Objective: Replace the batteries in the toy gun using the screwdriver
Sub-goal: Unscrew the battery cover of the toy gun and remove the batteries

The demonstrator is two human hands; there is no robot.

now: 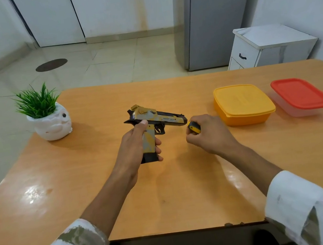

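Toy gun (pixel 155 119) in left hand (pixel 136 145) (grip upright) — screwdriver (pixel 194 127) in right hand (pixel 211 133).

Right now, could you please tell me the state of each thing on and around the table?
toy gun: held by its grip, barrel pointing right.
left hand: grips the toy gun.
right hand: holds the screwdriver.
screwdriver: only its yellow and black handle end shows.
yellow box: lid on.
red-lidded box: lid on.
plant pot: upright.
drawer: shut.
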